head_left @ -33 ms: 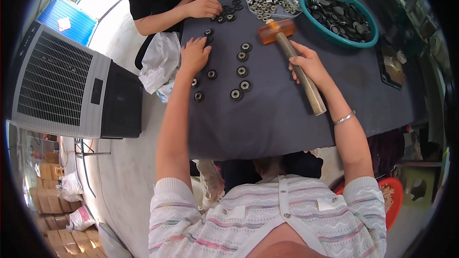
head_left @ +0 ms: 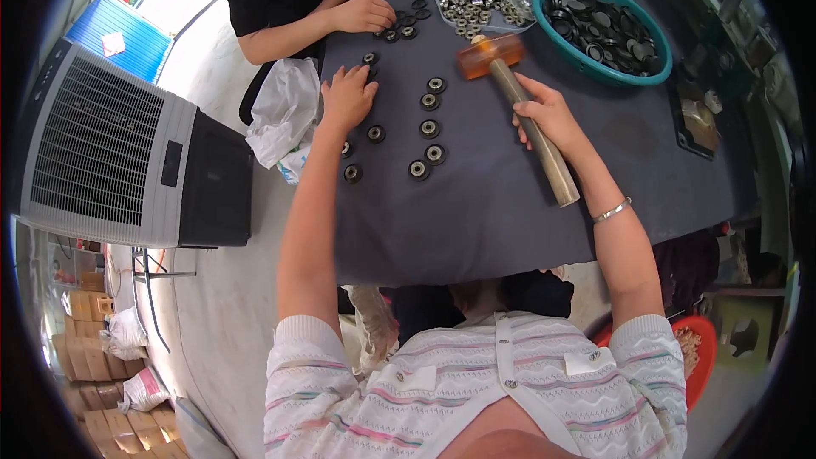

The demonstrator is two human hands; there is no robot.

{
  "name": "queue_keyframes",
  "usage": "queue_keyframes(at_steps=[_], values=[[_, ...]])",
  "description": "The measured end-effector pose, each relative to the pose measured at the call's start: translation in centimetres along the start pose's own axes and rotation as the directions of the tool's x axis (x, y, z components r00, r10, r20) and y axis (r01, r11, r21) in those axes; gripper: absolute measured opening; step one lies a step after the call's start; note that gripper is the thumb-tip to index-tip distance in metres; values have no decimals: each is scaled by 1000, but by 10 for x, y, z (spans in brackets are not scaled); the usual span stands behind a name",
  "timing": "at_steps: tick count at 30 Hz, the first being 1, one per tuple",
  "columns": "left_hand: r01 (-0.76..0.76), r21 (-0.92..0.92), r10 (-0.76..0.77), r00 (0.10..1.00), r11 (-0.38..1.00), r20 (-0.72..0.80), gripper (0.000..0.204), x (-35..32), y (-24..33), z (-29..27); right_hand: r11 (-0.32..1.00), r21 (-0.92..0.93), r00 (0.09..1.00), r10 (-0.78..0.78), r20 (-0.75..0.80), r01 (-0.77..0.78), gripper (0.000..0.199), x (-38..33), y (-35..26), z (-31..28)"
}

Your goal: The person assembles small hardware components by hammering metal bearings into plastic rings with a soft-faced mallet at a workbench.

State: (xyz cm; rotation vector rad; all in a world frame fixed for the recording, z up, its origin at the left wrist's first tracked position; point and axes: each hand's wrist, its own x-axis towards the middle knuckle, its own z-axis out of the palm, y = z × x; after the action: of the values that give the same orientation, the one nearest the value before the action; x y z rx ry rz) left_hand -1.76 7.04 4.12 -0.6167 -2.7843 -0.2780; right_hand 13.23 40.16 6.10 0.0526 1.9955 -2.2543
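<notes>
Head view | right hand (head_left: 548, 116), grip closed round amber-headed, wooden-handled mallet (head_left: 510, 85) | left hand (head_left: 346, 100) among round black, metal-centred discs (head_left: 430, 128) on grey cloth-covered desk (head_left: 476, 225); its grip I can't tell | seemingly arranging discs; next move calls for fingertip control, mallet clear

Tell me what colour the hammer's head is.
The hammer's head is see-through amber-orange, best seen in the head view.

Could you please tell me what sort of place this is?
Probably a small-parts workshop: the right hand grips a mallet, black rings with metal centres lie on the table, and a teal basin holds black discs.
</notes>
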Motion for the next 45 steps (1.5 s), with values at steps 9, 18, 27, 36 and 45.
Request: queue_keyframes(at_steps=[9,18,27,36,45], values=[[-69,225,41,991,972,125,45,4,24,-5,1000,10,1000,12,3,-12,67,0,-2,-2],[123,198,-174,948,972,265,45,66,10,6,1000,23,1000,19,16,-19,65,3,2,3],[-243,-319,257,966,916,2,50,51,76,23,1000,-4,1000,11,22,-10,66,1,-2,0],[-17,-713,-455,759,701,-466,42,-54,22,-53,1000,-9,1000,17,18,-16,68,-3,-8,-1],[222,-938,-891,427,265,-151,51,-69,-51,19,984,-147,994,-106,-26,101,70,-9,2,30]])
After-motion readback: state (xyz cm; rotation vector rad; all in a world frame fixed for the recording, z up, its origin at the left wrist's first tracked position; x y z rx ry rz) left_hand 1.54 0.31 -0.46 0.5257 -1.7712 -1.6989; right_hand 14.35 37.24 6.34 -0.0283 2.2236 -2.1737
